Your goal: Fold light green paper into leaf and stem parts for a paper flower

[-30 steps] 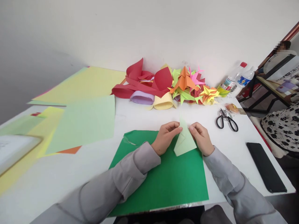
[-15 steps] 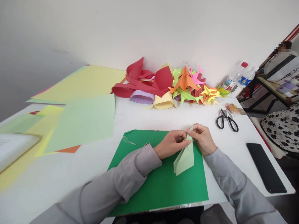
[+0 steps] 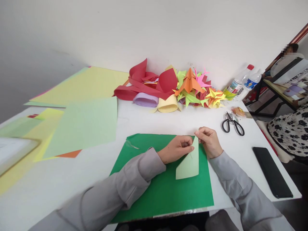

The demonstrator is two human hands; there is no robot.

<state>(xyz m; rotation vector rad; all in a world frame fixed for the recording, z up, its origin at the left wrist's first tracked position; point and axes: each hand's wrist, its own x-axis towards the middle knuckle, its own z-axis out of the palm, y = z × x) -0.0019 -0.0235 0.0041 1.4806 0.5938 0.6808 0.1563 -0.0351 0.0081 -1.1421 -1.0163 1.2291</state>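
Note:
A pale green folded paper point(image 3: 189, 163) shaped like a narrow kite hangs over a dark green sheet point(image 3: 166, 189) on the white table. My left hand point(image 3: 176, 149) pinches its upper left edge. At the paper's pointed top, my right hand point(image 3: 210, 141) grips with thumb and fingers. Both arms wear grey sleeves.
A heap of coloured origami figures point(image 3: 192, 88) and curled red, lilac and yellow paper lies at the back by the wall. Loose pale green and yellow sheets point(image 3: 84, 125) cover the left. Black scissors point(image 3: 232, 123), a black phone point(image 3: 271, 171) and two bottles point(image 3: 243, 81) are at right.
The folded paper dropped from upright between my hands to hanging lower over the green sheet, and its flat face has turned toward me. Both hands shifted slightly right.

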